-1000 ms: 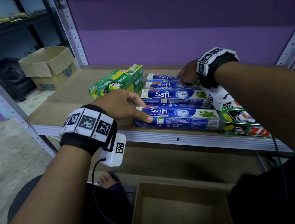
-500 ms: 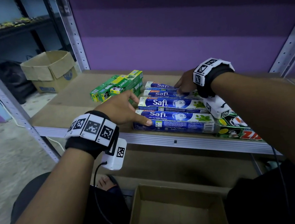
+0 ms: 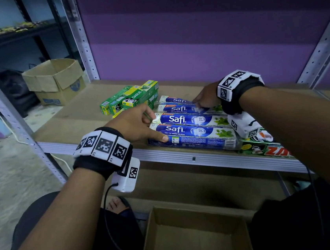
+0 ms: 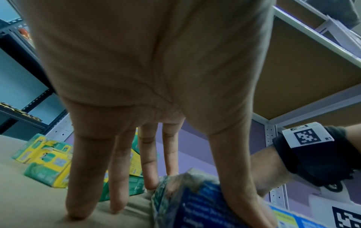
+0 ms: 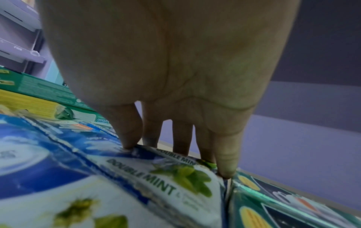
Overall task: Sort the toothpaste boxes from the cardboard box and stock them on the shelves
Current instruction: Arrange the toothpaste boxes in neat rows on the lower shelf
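Several blue-and-white Safi toothpaste boxes (image 3: 190, 120) lie side by side on the wooden shelf (image 3: 73, 119). My left hand (image 3: 150, 126) is at their left ends, with straight fingers (image 4: 117, 185) reaching down to the shelf board. Its thumb (image 3: 162, 138) presses the front box (image 4: 205, 205). My right hand (image 3: 204, 97) rests its fingertips (image 5: 129, 141) on the back boxes (image 5: 152, 162) near their right ends. Neither hand grips a box. Green and yellow Darlie boxes (image 3: 132, 99) sit to the left of the Safi row. A green Zact box (image 3: 265, 148) lies to its right.
An open cardboard box (image 3: 193, 240) stands on the floor below the shelf, with nothing visible inside. Another cardboard box (image 3: 54, 80) sits on the floor at the back left. Metal uprights (image 3: 80, 42) frame the shelf, and a purple wall is behind it.
Both hands stay on the Safi row in the same places. Only the head view has shifted a little.
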